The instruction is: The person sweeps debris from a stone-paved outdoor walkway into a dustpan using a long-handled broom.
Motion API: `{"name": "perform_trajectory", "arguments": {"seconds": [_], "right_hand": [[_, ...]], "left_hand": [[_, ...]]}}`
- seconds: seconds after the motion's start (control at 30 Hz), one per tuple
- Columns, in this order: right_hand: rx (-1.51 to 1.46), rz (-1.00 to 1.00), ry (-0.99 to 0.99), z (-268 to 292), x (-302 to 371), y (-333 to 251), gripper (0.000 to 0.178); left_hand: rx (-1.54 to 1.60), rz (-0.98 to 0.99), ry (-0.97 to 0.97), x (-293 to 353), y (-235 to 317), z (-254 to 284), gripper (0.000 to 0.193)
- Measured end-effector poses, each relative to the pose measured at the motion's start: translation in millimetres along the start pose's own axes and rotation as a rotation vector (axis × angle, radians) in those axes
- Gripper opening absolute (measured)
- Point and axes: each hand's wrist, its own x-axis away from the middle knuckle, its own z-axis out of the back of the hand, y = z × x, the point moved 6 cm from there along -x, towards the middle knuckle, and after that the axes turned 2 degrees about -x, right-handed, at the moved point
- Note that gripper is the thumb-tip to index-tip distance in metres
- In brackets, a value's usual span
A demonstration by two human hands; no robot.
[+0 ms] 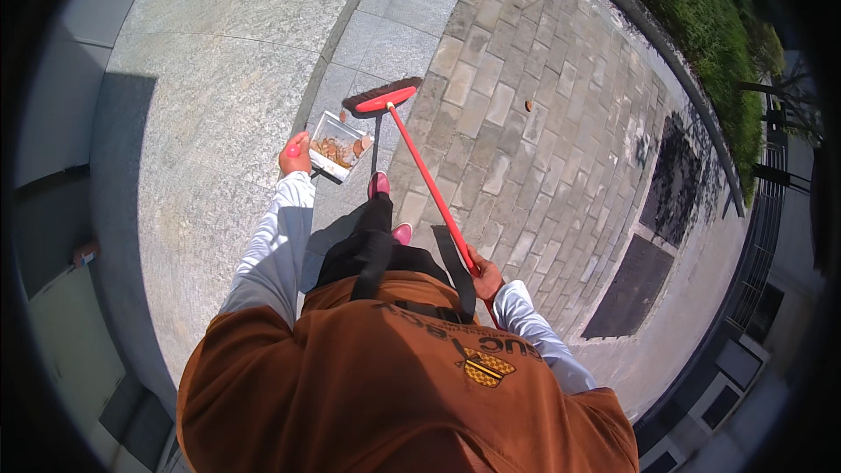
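My left hand (295,156) is closed round the pink-ended handle of a white dustpan (326,161). Several dry brown leaves (336,151) lie inside the pan. My right hand (484,275) grips the long red stick of a broom (427,177) near my waist. Just beyond the dustpan is the broom's red head with dark bristles (385,100), resting at the border of grey slabs and brick paving. One small brown leaf (342,116) is between the bristles and the pan's far edge. My pink shoes (378,184) show below.
A raised pale stone ledge (228,114) runs along the left. Brick paving (517,131) spreads to the right, with a single leaf (528,106) on it. Dark ground covers (628,287) lie farther right. A curb (666,44) borders grass (701,17).
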Motion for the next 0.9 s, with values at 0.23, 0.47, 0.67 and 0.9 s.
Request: {"name": "perform_trajectory", "arguments": {"seconds": [0.23,0.47,0.67,0.9], "right_hand": [[-0.887,-0.252,-0.152,-17,99,-80,0.066],[-0.772,-0.282,0.154,40,56,-66,0.071],[-1.294,-0.152,0.234,124,38,-38,0.062],[-1.671,-0.001,0.136,198,-19,-33,0.032]], "left_hand": [[-0.033,0.185,-0.175,-20,10,-4,0.016],[0.055,0.265,-0.109,-44,32,-7,0.019],[0.007,0.224,-0.212,-70,66,-54,0.024],[-0.056,0.154,-0.24,-105,105,-142,0.024]]}}
